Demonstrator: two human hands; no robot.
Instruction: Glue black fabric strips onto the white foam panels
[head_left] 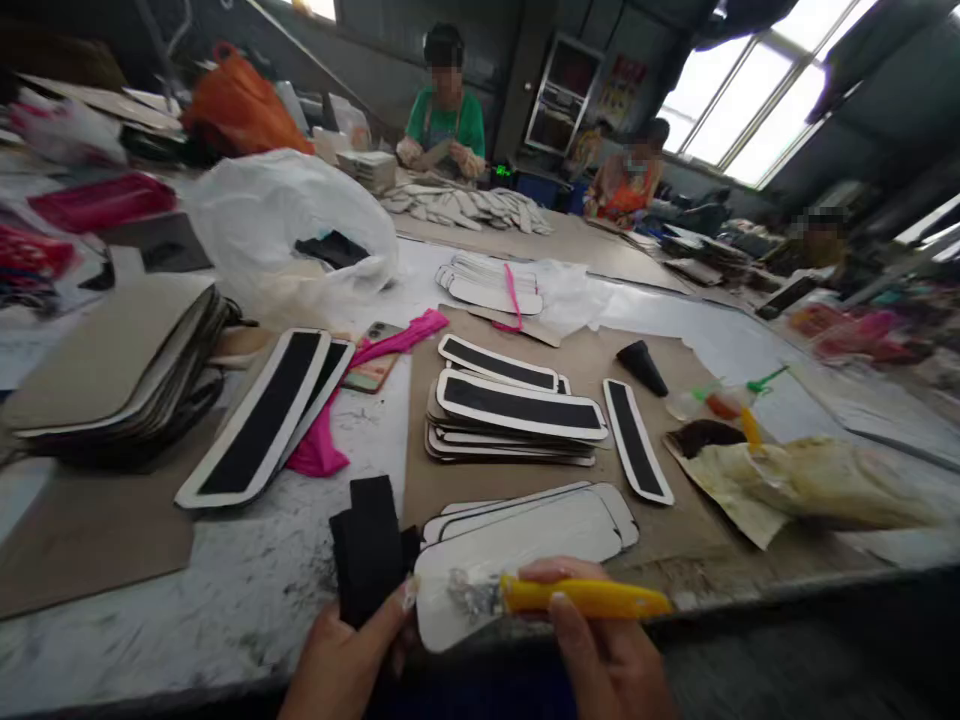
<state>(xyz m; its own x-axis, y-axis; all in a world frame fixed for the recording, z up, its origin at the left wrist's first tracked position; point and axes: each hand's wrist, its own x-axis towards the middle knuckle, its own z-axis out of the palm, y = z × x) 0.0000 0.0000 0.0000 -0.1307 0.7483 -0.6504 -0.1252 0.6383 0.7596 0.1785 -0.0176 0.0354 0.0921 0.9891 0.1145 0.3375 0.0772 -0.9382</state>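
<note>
Left hand [341, 655], right hand [619, 660], cut off below.
Left fingers [386, 615], partly hidden, pinch a white panel [480, 550] at the near edge of the bench [255, 590]; right fingers [574, 635] wrap a yellow tool [630, 599], perhaps a brush, its tip blurred.

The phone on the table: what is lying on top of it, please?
A pink cloth lies across the phone. Parts show on either side; what the cloth covers cannot be seen.

Yellow tool [589, 598]: tip [478, 592] blurred; left fingers [386, 615] partly hidden.
</note>
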